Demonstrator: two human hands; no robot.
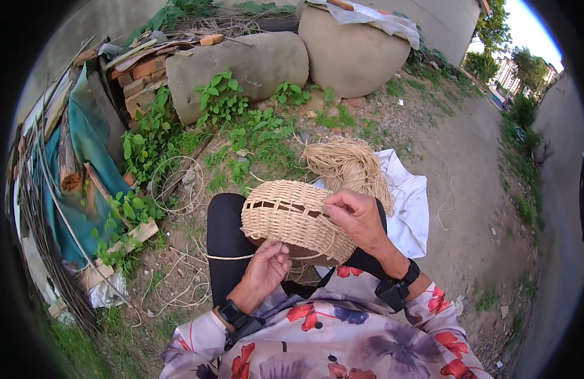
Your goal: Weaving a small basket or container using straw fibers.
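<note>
A pale woven basket point(285, 218) of twisted straw cord rests tilted across my lap. A row of open gaps runs along its side. My left hand point(268, 265) is closed in a pinch at the basket's near edge, on a straw cord point(232, 258) that stretches out to the left. My right hand point(358, 221) pinches the basket wall at its upper right, beside the gaps. Whether a strand lies between those fingertips is hidden. Beyond my right knee, a thick hank of straw cord point(349, 164) lies on a white cloth point(409, 202).
Loose cord point(178, 284) trails over the dirt at left, below a thin wire ring point(178, 184). Leafy plants point(140, 145) grow beside bricks point(145, 79) and a teal tarp point(90, 139). A clay cylinder point(241, 72) and a large rounded jar point(355, 54) stand ahead; a dirt path point(475, 158) runs right.
</note>
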